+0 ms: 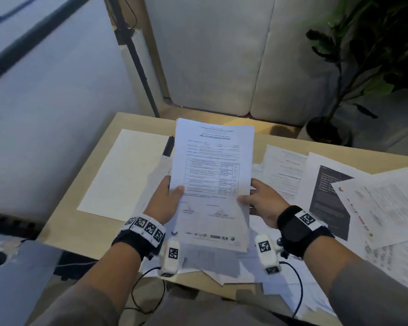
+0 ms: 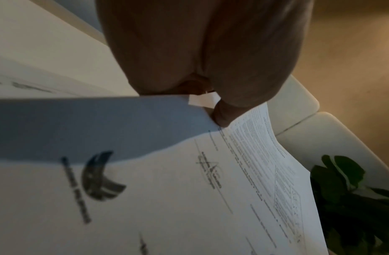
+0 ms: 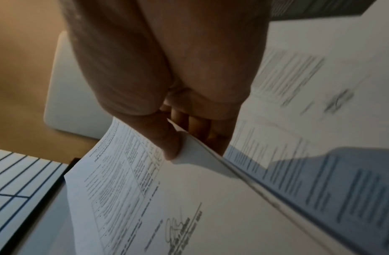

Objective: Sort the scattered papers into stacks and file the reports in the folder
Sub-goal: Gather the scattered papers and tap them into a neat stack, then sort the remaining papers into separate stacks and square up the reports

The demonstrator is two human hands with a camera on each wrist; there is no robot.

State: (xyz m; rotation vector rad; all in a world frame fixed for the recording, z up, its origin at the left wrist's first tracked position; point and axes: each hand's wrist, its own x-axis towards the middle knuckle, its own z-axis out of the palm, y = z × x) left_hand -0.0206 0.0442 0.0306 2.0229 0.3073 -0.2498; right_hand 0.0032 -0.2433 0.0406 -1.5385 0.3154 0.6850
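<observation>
A stack of printed reports (image 1: 212,175), top sheet headed as a job accomplishment report with a table, is held upright above the wooden table (image 1: 87,229). My left hand (image 1: 166,198) grips its left edge, thumb on the front; in the left wrist view the thumb presses the report stack (image 2: 189,198). My right hand (image 1: 260,200) pinches the right edge, thumb in front and fingers behind, as the right wrist view shows on the stack (image 3: 167,198). A blank white sheet (image 1: 125,172) lies flat at the left. Scattered papers (image 1: 368,203) cover the right side.
More loose sheets (image 1: 222,269) lie under the held stack at the near edge. A dark object (image 1: 169,144) peeks out behind the stack's left side. A white sofa (image 1: 222,55) stands beyond the table, a potted plant (image 1: 363,55) at the back right, a black stand (image 1: 137,60) back left.
</observation>
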